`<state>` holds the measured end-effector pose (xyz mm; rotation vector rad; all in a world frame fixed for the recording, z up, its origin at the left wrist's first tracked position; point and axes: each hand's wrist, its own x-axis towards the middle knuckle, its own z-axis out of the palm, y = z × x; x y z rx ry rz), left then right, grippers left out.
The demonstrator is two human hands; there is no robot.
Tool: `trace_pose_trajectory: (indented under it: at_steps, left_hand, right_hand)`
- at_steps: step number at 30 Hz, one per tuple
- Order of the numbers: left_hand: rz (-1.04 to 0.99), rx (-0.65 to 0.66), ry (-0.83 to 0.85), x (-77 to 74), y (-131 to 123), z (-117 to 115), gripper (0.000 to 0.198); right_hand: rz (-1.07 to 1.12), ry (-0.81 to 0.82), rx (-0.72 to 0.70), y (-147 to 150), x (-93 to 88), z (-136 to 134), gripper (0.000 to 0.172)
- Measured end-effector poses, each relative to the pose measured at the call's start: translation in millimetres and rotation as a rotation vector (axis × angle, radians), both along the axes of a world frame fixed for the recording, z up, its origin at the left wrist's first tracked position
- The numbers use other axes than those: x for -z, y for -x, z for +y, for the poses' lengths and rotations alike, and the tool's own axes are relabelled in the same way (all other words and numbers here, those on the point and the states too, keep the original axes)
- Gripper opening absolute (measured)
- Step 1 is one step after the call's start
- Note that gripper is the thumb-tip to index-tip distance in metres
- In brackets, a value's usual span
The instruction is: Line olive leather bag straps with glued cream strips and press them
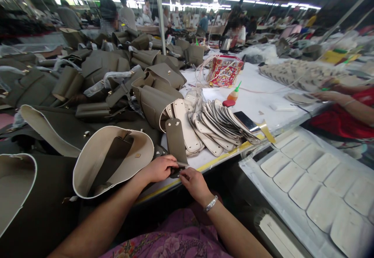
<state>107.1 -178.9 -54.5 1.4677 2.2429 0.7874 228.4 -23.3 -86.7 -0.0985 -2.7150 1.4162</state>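
Observation:
An olive leather bag panel [175,139] with two metal studs at its far end lies at the table edge in front of me. My left hand [160,168] is closed on its near end, with the fingers bent over a folded dark part. My right hand [194,183] pinches at the near edge of the same piece, beside a small metal stud; the fingertips partly hide what is between them. Left of my hands an open olive bag body [146,143] with a pale lining lies on its side. A fanned stack of pale panels with studs [209,127] lies just beyond.
Many olive bags [105,67] pile up at the left. Farther back are a red patterned box [224,70], a glue bottle [233,94] with a green tip and a phone [247,121]. Pale panels lie in rows on a board [309,172] at right. A co-worker's arm [344,98] reaches in.

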Motion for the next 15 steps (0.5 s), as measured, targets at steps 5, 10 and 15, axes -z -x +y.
trace_pose_trajectory:
  at_steps: [5, 10, 15]
  left_hand:
    - [0.0, 0.001, 0.001, -1.0, 0, 1, 0.038]
    - [-0.006, -0.006, -0.018, -0.8, 0, 1, 0.038]
    - [-0.022, -0.015, -0.006, -1.1, 1, 1, 0.04]
  right_hand:
    - [-0.021, 0.028, -0.042, -1, -3.7, 4, 0.012]
    - [-0.086, 0.183, -0.006, -13, 1.3, 15, 0.01]
    - [-0.185, 0.39, 0.059, -18, 6.3, 16, 0.011]
